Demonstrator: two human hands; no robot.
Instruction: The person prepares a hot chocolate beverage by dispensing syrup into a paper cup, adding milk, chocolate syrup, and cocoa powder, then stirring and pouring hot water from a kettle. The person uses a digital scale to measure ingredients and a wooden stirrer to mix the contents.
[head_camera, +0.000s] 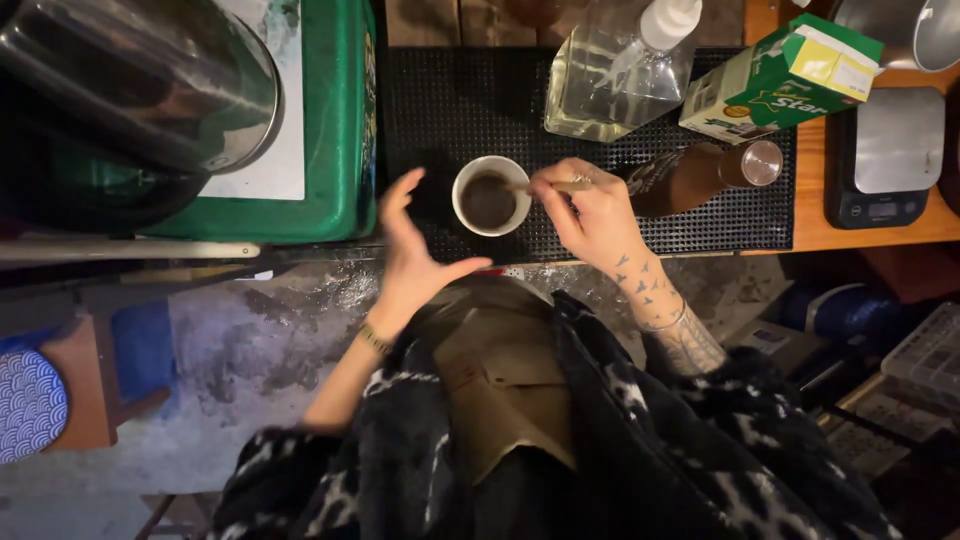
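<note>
Metal pot (140, 85): sitting at the far left, on a green bin (335, 150) with a white sheet on top.
Left hand (415, 250): hovering just left of the cup, fingers spread open and curled a little, holding nothing and not touching the cup.
Cup (490, 195): standing upright on the black mesh mat (430, 110), near its near edge, holding dark liquid.
Stirring stick (560, 186): lying almost level, its long axis running left to right, its tip pointing left into the cup.
Right hand (590, 215): pinching the stick's right end between fingertips and thumb, just right of the cup.
Right of the hand: a brown bottle (700, 175) is lying on its side, cap facing right; a clear pump bottle (615, 80) and a green carton (775, 80) are standing farther back; a small scale (885, 155) is sitting at the far right.
Risk: nothing is bracing the cup, so a hard stir could be tipping it or slopping liquid over the near edge; the right wrist could also be nudging the lying bottle.
</note>
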